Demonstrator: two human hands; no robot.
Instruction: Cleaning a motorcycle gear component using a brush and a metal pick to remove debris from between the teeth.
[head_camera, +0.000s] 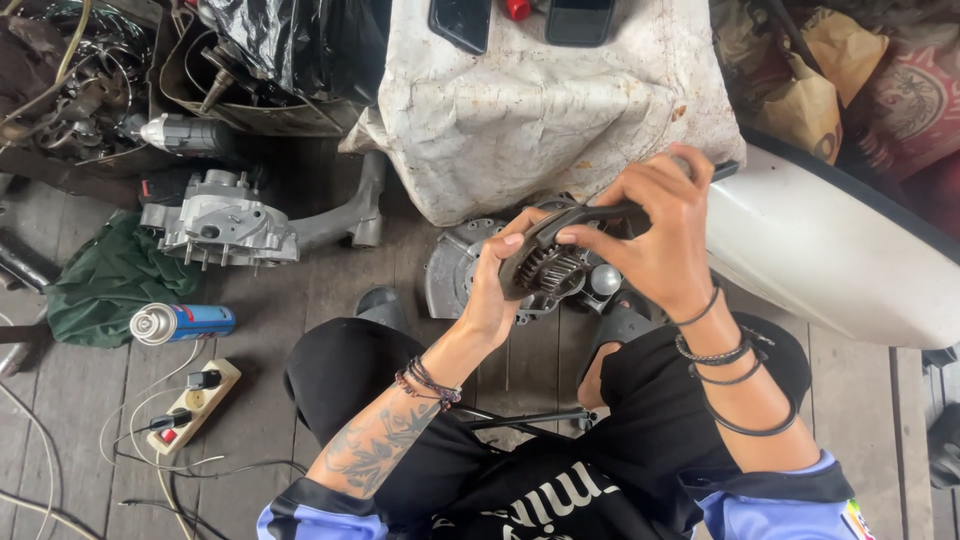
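Observation:
My left hand grips a dark metal engine part with a toothed gear in its middle, holding it up over my lap. My right hand is closed around a black tool handle that reaches onto the top of that part. Both wrists carry dark bracelets, and the left forearm is tattooed. Under the hands, a round grey engine cover lies on the wooden floor.
A grey engine casing lies at the left on a green cloth. A blue spray can and a power strip with cables lie nearer. A stained white cloth bearing two phones is ahead; a white panel is at right.

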